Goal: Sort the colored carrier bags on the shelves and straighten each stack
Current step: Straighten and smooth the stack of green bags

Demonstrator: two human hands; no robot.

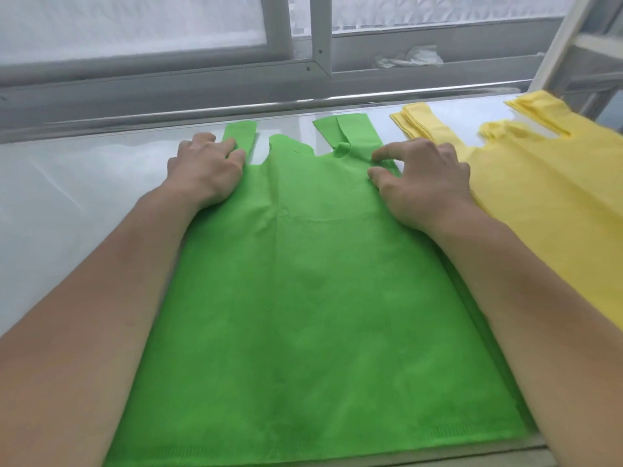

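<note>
Green bags point(303, 281): your stack of green carrier bags lies flat on the shelf, straight in front of you, handles pointing away toward the back rail. Layered edges show along its right side, so more than one bag lies here.

Left handle point(240, 135): it lies flat at the far left corner of the stack, partly under your fingers.

Right handle point(347, 133): it sits at the far right corner, with a small flap curled over near its base.

Left hand point(205, 170): you have it palm down on the stack's far left corner. Fingers are bent and close together, pressing on the fabric at the base of the left handle. Nothing is gripped.

Right hand point(424, 183): you have it on the stack's far right corner. Thumb and forefinger are slightly apart, their tips touching the green fabric just below the right handle. Whether they pinch it, you cannot tell from this view.

Yellow bags point(546, 183): a second stack lies just beside the green one on the right, touching or nearly touching its edge, handles also pointing away.

Shelf point(84, 183): a glossy white surface, bare to the left of the green stack.

Back rail point(168, 114): a shiny metal bar runs along the shelf's far edge.

Crumpled white item point(409, 57): it sits on the ledge behind the rail, too blurred to identify.

Writing: no brand, label or print is readable on either stack.
</note>
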